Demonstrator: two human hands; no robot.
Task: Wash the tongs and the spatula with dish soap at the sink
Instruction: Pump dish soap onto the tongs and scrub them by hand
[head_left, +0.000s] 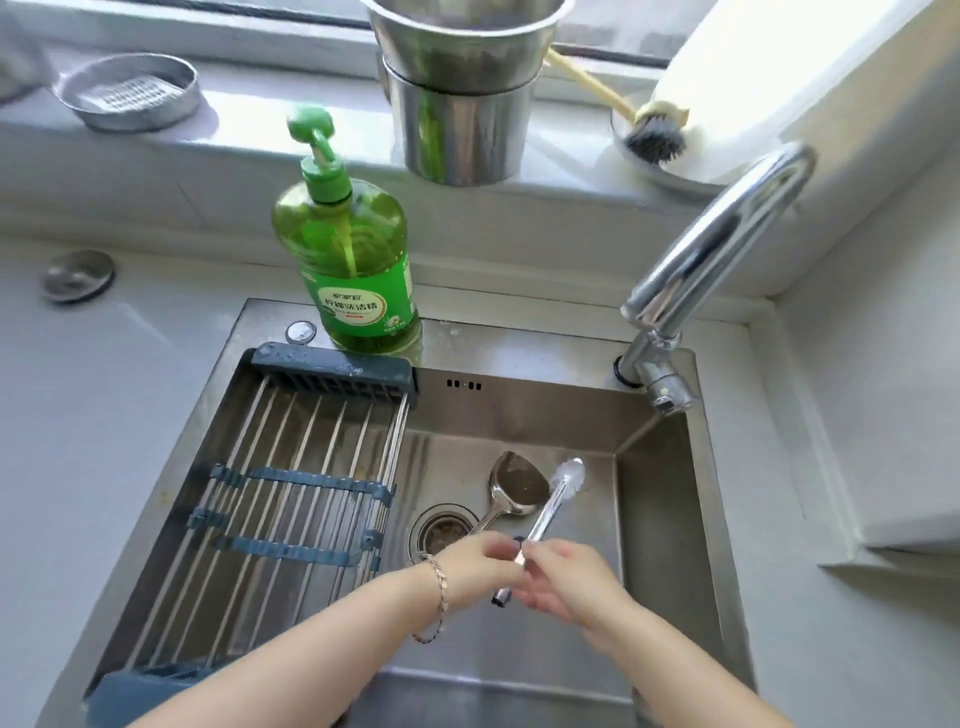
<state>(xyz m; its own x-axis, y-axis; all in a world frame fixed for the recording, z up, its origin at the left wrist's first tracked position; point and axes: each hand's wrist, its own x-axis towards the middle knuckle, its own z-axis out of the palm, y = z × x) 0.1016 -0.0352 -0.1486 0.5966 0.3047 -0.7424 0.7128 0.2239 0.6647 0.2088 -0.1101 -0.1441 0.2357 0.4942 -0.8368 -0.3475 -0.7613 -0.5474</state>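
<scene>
Stainless sink (670, 467) steel is filling my head view. Over the basin I'm holding the tongs (550, 509), left hand (483, 564) and right hand (566, 577) both curling round the handle end. They're looking light, stiff and probably slippery once soaped. The spatula (517, 486) is lying beside the drain (441, 530), best lifted by its handle.

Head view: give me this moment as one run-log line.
left hand: holds tongs | right hand: holds tongs | spatula: lying in sink by drain | soap bottle: upright on sink rim
</scene>
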